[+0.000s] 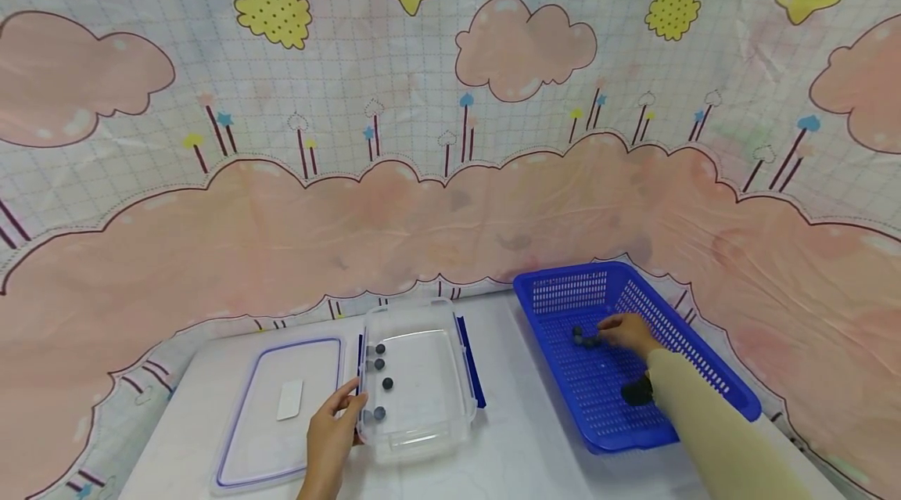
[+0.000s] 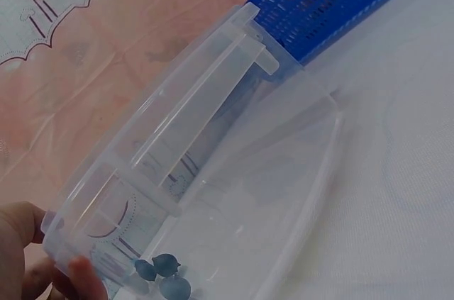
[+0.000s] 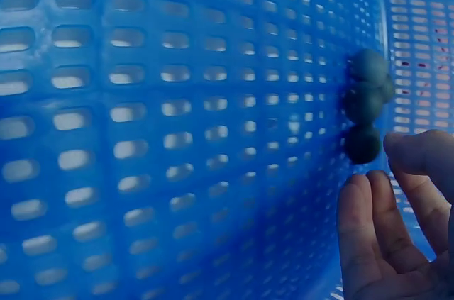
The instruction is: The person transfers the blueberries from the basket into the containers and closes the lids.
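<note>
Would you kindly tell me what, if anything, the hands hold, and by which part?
The left hand grips the clear container by its left side; the right hand shows nothing held.

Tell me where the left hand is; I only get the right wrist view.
Observer: The left hand grips the left side of a clear box, as the head view shows.
Operator: Anything inside?
Observer: Yes, the head view shows four dark balls in it, all toward its left side.
Operator: Is it covered?
Observer: No, the lid is off, lying on the table to the left of the box.
</note>
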`<action>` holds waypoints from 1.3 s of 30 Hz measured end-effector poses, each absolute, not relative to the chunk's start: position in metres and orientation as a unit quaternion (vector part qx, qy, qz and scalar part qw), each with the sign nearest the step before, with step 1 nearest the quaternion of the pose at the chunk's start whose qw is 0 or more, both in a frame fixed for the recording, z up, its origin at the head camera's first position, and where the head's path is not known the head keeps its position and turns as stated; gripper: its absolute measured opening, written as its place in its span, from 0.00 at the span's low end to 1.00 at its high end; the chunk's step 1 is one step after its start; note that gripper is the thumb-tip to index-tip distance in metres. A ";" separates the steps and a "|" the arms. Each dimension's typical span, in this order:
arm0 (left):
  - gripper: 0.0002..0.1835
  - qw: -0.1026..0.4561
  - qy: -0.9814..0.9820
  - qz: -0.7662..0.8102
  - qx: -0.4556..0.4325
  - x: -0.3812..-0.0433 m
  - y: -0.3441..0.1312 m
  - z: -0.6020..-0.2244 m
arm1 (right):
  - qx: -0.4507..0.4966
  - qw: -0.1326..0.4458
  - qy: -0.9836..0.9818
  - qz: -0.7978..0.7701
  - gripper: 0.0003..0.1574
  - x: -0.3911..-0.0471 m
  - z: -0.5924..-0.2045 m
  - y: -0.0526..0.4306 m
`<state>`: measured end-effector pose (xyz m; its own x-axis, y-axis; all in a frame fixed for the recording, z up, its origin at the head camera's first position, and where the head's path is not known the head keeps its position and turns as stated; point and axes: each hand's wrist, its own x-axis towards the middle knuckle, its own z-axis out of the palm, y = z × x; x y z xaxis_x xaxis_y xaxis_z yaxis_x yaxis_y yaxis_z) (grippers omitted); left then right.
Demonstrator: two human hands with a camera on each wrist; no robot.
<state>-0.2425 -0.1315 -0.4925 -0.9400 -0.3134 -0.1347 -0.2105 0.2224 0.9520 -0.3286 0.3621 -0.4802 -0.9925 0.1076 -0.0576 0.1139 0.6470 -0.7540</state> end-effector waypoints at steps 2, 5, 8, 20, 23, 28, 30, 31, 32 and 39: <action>0.24 0.043 -0.781 -0.600 0.167 -0.242 -0.131 -0.492 | 0.067 0.009 0.906 -0.417 0.17 -0.327 -0.481 0.361; 0.24 0.043 -0.782 -0.600 0.166 -0.242 -0.131 -0.493 | 0.063 0.014 0.906 -0.418 0.17 -0.327 -0.482 0.360; 0.24 0.045 -0.782 -0.600 0.165 -0.242 -0.131 -0.493 | 0.058 0.014 0.906 -0.419 0.17 -0.327 -0.484 0.360; 0.25 0.044 -0.783 -0.600 0.160 -0.240 -0.130 -0.490 | 0.063 0.022 0.906 -0.419 0.15 -0.330 -0.490 0.363; 0.25 0.042 -0.783 -0.600 0.160 -0.239 -0.130 -0.490 | 0.060 0.019 0.907 -0.417 0.15 -0.331 -0.488 0.363; 0.25 0.041 -0.783 -0.598 0.163 -0.239 -0.129 -0.490 | 0.060 0.007 0.904 -0.424 0.15 -0.334 -0.480 0.363; 0.25 0.041 -0.783 -0.598 0.164 -0.239 -0.129 -0.489 | 0.056 0.005 0.903 -0.427 0.16 -0.336 -0.475 0.363; 0.25 0.041 -0.783 -0.598 0.164 -0.239 -0.130 -0.489 | 0.053 0.004 0.902 -0.429 0.16 -0.336 -0.473 0.363; 0.25 0.041 -0.783 -0.598 0.164 -0.240 -0.130 -0.489 | 0.050 0.005 0.902 -0.430 0.16 -0.337 -0.470 0.363; 0.24 0.042 -0.783 -0.599 0.162 -0.240 -0.130 -0.488 | 0.032 0.002 0.897 -0.441 0.19 -0.336 -0.453 0.361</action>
<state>-0.2398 -0.1303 -0.4878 -0.9442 -0.3032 -0.1286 -0.2037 0.2306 0.9515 -0.3359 0.3607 -0.4526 -0.9980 0.0554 -0.0318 0.0590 0.6083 -0.7915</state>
